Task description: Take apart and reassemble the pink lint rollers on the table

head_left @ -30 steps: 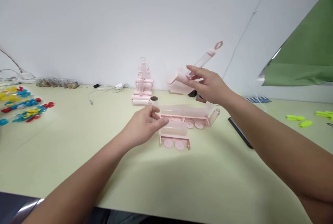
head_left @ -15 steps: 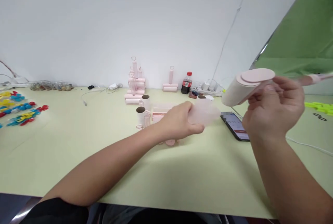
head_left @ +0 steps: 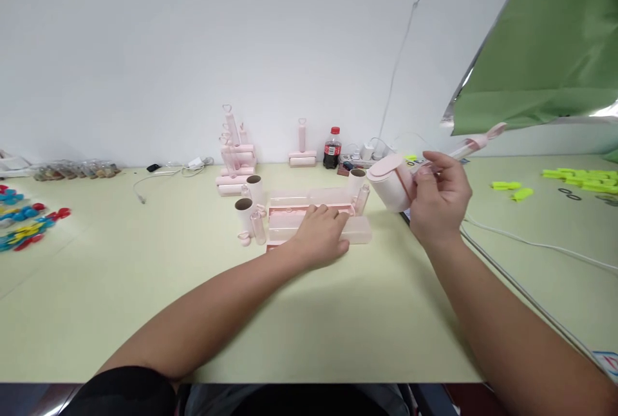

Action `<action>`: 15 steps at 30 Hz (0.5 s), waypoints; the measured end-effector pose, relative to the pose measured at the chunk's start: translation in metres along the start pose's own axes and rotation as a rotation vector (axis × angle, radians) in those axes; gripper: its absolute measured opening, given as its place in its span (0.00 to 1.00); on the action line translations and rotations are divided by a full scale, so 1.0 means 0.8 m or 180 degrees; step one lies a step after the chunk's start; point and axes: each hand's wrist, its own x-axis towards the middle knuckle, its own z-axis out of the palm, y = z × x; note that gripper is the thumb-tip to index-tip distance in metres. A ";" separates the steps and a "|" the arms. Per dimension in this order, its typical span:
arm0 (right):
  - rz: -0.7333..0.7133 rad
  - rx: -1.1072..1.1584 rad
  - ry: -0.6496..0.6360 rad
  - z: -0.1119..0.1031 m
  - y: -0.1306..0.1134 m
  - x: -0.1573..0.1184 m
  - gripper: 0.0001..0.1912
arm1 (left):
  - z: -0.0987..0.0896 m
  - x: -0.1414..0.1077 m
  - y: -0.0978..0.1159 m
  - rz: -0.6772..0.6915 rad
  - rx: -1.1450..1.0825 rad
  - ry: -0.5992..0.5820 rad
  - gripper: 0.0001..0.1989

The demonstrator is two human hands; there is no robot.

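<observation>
My right hand (head_left: 441, 200) is closed around the handle of a lint roller (head_left: 390, 185), holding it above the table. Its white roll with a pink end cap points left, and the handle's pink looped end sticks out to the upper right. My left hand (head_left: 321, 234) lies palm down over a translucent lint roller cover (head_left: 357, 230), thumb apart and fingers reaching past it to pink parts behind. Another row of clear covers (head_left: 290, 198) lies beyond. White paper rolls (head_left: 245, 217) stand beside them, with small clear pink handle pieces (head_left: 258, 228) close by.
Assembled lint rollers (head_left: 235, 171) stand by the wall, another (head_left: 302, 145) nearer a cola bottle (head_left: 332, 147). Chargers and a power strip (head_left: 369, 157) sit behind. White cables (head_left: 531, 245) cross the right side. Yellow-green pieces (head_left: 584, 179) and colourful parts (head_left: 33, 223) lie at the sides.
My left hand has lowered to the table, and the translucent cover it held now lies under it. The lint roller in my right hand has moved left and down. The view has turned right.
</observation>
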 end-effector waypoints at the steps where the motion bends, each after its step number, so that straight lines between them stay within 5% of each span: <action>1: -0.0026 -0.0079 -0.0075 0.001 -0.002 -0.003 0.13 | 0.002 0.000 -0.003 -0.0021 0.0007 -0.0015 0.19; 5: -0.0091 -0.0203 -0.0267 0.002 -0.009 -0.010 0.13 | 0.003 0.008 -0.013 -0.0167 -0.0011 -0.0172 0.17; 8: -0.0055 -0.0142 -0.0409 0.004 -0.014 -0.018 0.13 | -0.005 0.010 -0.014 -0.0312 -0.0403 0.0101 0.21; 12: 0.0149 0.0086 -0.0640 0.013 -0.032 -0.043 0.14 | -0.024 -0.005 -0.005 -0.0361 -0.2328 0.0771 0.31; 15: 0.0310 0.0282 -0.1111 0.017 -0.054 -0.065 0.14 | -0.038 -0.031 -0.001 -0.0519 -0.3610 0.1059 0.28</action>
